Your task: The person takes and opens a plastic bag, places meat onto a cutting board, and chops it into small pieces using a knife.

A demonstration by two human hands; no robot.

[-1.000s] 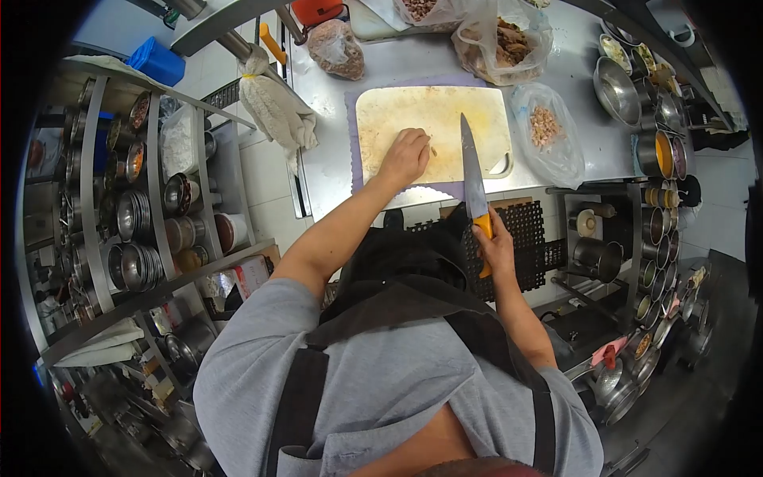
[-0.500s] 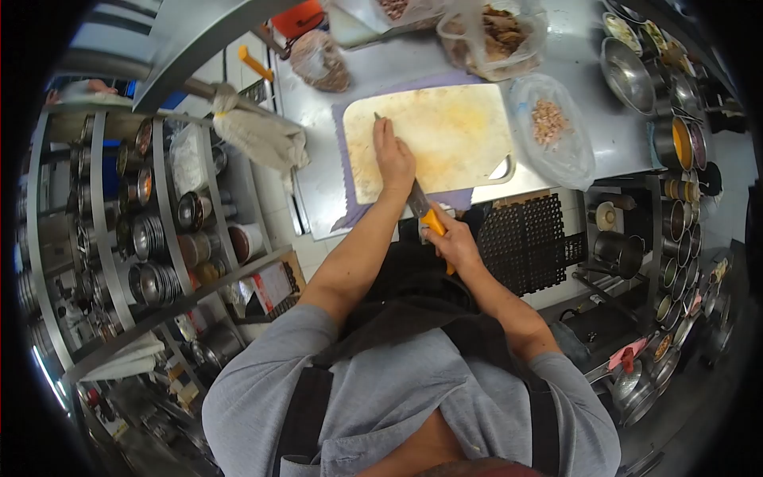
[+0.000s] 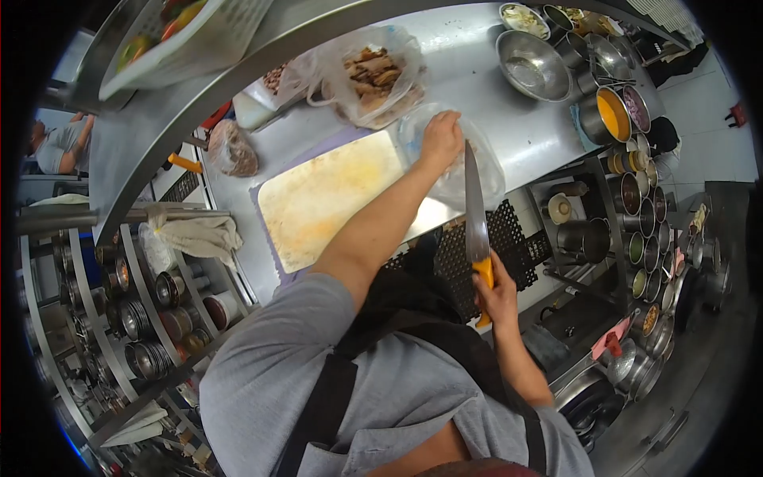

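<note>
My right hand (image 3: 499, 292) is wrapped round the yellow handle of a large kitchen knife (image 3: 476, 203), its long blade pointing away from me. Over the clear plastic bag (image 3: 481, 171) lying on the steel table is my left hand (image 3: 442, 141), fingers curled in; what they hold, if anything, is hidden. That hand and forearm cover most of the small chopped pieces in the bag. Left of the bag, a stained white cutting board (image 3: 330, 195) rests on a purple cloth (image 3: 265, 208), partly behind my left forearm.
An open bag of browned meat chunks (image 3: 373, 79) and a tied bag (image 3: 233, 149) stand behind the board. A steel bowl (image 3: 534, 67) and an orange-filled pot (image 3: 612, 115) are at the right. A metal overhead shelf (image 3: 262, 67) crosses the upper left.
My left hand has left the cutting board and moved right, over the plastic bag. The knife has come up from the board's near edge and now points forward beside the bag. My view has shifted right.
</note>
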